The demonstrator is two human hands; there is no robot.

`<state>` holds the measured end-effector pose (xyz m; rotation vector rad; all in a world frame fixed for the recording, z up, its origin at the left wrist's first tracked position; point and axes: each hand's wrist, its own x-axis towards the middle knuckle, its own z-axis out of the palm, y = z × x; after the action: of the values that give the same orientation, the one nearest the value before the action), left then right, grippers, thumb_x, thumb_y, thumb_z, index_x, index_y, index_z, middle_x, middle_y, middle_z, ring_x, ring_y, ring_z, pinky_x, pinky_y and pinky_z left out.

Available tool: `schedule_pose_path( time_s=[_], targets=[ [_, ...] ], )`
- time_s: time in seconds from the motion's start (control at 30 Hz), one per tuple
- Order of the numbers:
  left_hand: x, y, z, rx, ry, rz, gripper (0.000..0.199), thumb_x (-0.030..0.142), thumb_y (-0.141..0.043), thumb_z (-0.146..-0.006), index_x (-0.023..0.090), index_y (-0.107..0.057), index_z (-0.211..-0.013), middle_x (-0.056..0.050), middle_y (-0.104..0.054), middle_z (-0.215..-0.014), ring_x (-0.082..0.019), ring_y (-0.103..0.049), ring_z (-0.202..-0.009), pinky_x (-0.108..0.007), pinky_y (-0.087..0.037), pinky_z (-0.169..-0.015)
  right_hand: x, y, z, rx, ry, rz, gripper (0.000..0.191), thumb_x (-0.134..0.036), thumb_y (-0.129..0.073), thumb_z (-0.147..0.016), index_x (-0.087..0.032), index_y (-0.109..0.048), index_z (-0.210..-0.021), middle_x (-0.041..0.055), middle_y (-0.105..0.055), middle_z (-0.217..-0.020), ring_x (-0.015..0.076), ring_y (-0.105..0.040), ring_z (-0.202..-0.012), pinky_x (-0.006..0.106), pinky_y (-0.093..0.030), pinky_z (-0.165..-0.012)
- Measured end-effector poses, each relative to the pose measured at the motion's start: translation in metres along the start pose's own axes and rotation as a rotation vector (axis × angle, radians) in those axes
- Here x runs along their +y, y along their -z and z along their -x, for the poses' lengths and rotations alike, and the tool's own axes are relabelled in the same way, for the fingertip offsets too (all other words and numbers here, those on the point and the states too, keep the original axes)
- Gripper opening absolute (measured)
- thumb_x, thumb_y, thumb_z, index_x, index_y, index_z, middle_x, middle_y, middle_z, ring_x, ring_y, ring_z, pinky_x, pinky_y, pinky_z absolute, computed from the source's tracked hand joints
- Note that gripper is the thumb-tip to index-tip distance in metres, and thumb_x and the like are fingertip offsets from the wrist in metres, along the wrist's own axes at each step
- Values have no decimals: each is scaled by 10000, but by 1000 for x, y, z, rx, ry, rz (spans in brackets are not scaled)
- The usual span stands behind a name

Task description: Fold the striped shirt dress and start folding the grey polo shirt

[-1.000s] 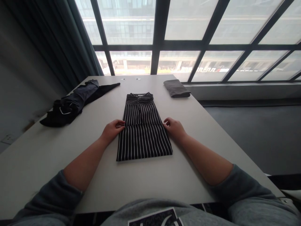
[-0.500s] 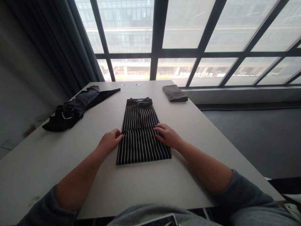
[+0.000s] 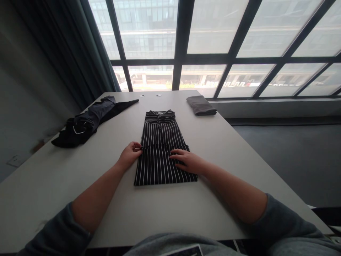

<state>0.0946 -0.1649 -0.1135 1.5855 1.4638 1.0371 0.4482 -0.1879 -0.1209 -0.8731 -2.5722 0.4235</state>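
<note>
A black shirt with white stripes (image 3: pixel 157 165) lies folded into a long narrow shape on the white table, its collar end pointing away from me. Across its middle runs the edge of a folded-up lower part. My left hand (image 3: pixel 130 153) pinches the left end of that edge between thumb and fingers. On the right half of the folded part my right hand (image 3: pixel 188 160) rests palm down, fingers stretched out and slightly spread.
Dark crumpled clothes (image 3: pixel 85 122) lie at the table's left edge. A folded grey cloth (image 3: pixel 201 105) sits at the far right of the white table (image 3: pixel 117 209). Beyond are a large window (image 3: pixel 205 28) and a dark curtain (image 3: pixel 71 46).
My right hand has slid slightly left, from the shirt's right edge onto the folded part. My left hand stays at the left edge. The whole view has shifted a little.
</note>
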Motion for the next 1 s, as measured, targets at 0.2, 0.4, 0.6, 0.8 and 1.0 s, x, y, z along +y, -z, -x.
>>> schedule_pose_path(
  time_s=[0.2, 0.4, 0.6, 0.8, 1.0],
  targets=[
    [-1, 4, -1, 8, -21, -238, 237, 332, -720, -783, 217, -639, -974, -59, -751, -990, -252, -744, -917, -393, -592, -880, 2, 1, -1, -53, -38, -9, 455, -303, -665, -1001, -276, -636, -1455, 116, -521, -1596, 320, -597, -1380, 502, -507, -1159],
    [28, 0, 20, 79, -413, -620, 79, 252, -609, -909, 209, -675, -915, -119, -708, -1145, -304, -672, -1120, -484, -526, -1053, 9, -5, -1, 3, -24, 41, 491, -340, -667, -1008, -260, -608, -1489, 120, -491, -1626, 344, -370, -1561, 553, -390, -1253],
    [36, -36, 41, -145, -544, -805, 494, 483, -489, -1058, 204, -626, -1442, -124, -532, -1596, -346, -465, -1490, -562, -388, -1228, 13, -15, -11, 68, -242, 160, 660, -451, -571, -1050, -132, -451, -1615, 204, -361, -1691, 374, -229, -1611, 599, -251, -1301],
    [10, -52, 32, -323, -382, -996, 651, 573, -427, -1064, 262, -434, -1635, -64, -284, -1744, -334, -234, -1619, -566, -232, -1308, 10, -19, -17, -133, -314, 225, 769, -571, -439, -1074, -103, -328, -1674, 185, -186, -1744, 338, -157, -1629, 521, -172, -1329],
    [6, -49, 39, -313, -407, -1017, 649, 573, -422, -1064, 286, -413, -1646, -50, -260, -1749, -312, -222, -1625, -542, -216, -1313, -2, -16, -14, -179, -335, 234, 794, -584, -420, -1071, -99, -290, -1685, 178, -142, -1746, 327, -119, -1633, 505, -149, -1333]
  ],
)
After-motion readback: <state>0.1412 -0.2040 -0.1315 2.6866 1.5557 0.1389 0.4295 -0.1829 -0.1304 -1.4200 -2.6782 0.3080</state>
